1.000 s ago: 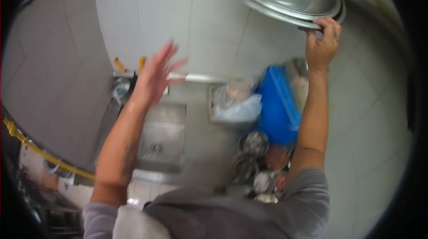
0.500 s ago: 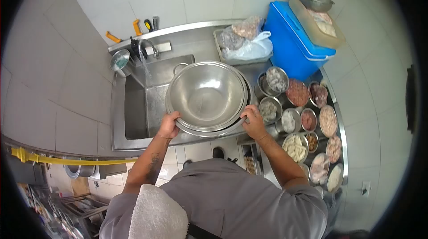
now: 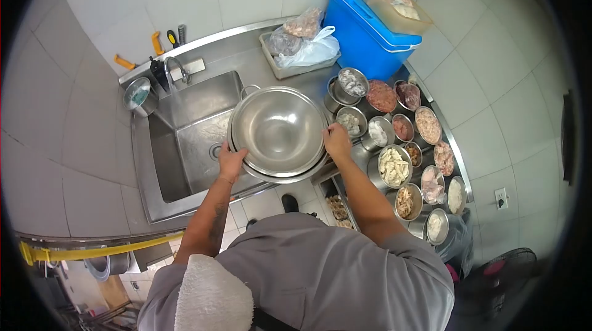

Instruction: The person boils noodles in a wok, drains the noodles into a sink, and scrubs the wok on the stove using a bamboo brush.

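Note:
A wide shiny steel bowl (image 3: 277, 130) sits inside a larger metal vessel with a loop handle (image 3: 250, 90); the stack overlaps the right side of the sink (image 3: 159, 164) in view. My left hand (image 3: 232, 163) grips the stack's near left rim, thumb on top. On the right rim, my right hand (image 3: 337, 141) is closed, its fingertips partly hidden. The inner bowl looks empty. Whether the stack rests on anything underneath cannot be made out.
A tap (image 3: 176, 70) stands behind the sink, beside a metal pot (image 3: 140, 96). Several metal containers of raw meat and other food, including a tub of pale strips (image 3: 393, 167), crowd the right counter. Behind them are a blue cooler (image 3: 370, 35) and a tray of bags (image 3: 302, 69).
My view has turned to the right. Both hands have carried the stacked bowls rightward relative to the sink, so the drain now shows. The food containers appear closer to my right hand.

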{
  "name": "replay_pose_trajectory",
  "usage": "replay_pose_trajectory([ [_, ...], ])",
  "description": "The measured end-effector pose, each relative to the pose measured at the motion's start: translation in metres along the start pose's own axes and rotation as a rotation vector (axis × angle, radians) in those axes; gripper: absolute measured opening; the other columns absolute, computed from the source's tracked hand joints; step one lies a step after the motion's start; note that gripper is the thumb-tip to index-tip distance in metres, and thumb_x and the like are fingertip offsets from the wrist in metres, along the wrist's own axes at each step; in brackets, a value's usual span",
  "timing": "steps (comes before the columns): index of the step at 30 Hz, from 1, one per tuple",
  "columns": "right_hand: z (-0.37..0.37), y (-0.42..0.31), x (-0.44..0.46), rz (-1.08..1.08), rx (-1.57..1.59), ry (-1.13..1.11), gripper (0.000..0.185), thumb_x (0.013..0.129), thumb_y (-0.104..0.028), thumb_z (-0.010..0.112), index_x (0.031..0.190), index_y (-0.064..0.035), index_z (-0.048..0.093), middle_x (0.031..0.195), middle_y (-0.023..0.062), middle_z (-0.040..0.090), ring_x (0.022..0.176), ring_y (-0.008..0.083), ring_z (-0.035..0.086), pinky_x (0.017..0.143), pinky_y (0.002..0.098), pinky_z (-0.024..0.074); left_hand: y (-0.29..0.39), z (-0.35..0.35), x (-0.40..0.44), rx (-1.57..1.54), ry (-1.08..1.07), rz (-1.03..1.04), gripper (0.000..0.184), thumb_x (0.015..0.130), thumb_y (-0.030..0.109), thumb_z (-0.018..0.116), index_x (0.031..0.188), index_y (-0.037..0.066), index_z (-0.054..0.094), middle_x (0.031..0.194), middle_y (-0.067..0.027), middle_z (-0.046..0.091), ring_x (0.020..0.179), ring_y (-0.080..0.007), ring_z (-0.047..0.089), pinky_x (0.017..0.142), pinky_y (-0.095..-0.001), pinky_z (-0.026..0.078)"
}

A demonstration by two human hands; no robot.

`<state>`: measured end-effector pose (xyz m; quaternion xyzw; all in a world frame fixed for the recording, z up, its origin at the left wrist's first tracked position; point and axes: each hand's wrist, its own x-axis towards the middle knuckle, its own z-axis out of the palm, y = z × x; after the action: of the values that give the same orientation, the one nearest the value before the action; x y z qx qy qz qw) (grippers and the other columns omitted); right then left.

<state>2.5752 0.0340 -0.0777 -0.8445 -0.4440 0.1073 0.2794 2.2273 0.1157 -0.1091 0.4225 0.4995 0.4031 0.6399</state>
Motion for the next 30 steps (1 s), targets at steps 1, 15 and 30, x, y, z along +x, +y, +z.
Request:
replay_pose_trajectory([
  [1, -0.007, -0.01, 0.004, 0.087, -0.066, -0.051, 0.044, 0.09, -0.036, 0.073, 0.114, 0.0004, 0.072, 0.111, 0.0254, 0.072, 0.108, 0.0403, 0.07, 0.089, 0.0503, 0.0555, -0.001, 0.0, 0.002, 0.171, 0.096, 0.114, 0.042, 0.085, 0.008, 0.072, 0.124, -0.004, 0.062, 0.112, -0.0186, 0.073, 0.1, -0.0298, 0.072, 0.087, -0.038, 0.058],
  [15, -0.059, -0.013, 0.071, -0.229, 0.003, -0.095, 0.03, 0.09, -0.028, 0.072, 0.093, 0.0015, 0.069, 0.085, 0.0223, 0.072, 0.08, 0.0402, 0.07, 0.08, 0.0504, 0.0516, -0.007, 0.011, 0.019, 0.422, 0.394, 0.234, 0.031, 0.093, 0.024, 0.072, 0.11, -0.002, 0.067, 0.102, -0.0255, 0.073, 0.096, -0.042, 0.071, 0.087, -0.0474, 0.053],
  [30, -0.092, -0.106, 0.039, -0.599, -0.388, 0.158, 0.034, 0.096, -0.011, 0.064, 0.127, -0.0063, 0.051, 0.091, 0.0221, 0.073, 0.085, 0.0435, 0.072, 0.078, 0.0537, 0.0574, 0.001, 0.003, -0.017, 0.583, 0.348, 0.28, 0.035, 0.09, 0.021, 0.069, 0.118, 0.001, 0.069, 0.102, -0.0261, 0.074, 0.099, -0.0425, 0.072, 0.089, -0.0468, 0.055],
])
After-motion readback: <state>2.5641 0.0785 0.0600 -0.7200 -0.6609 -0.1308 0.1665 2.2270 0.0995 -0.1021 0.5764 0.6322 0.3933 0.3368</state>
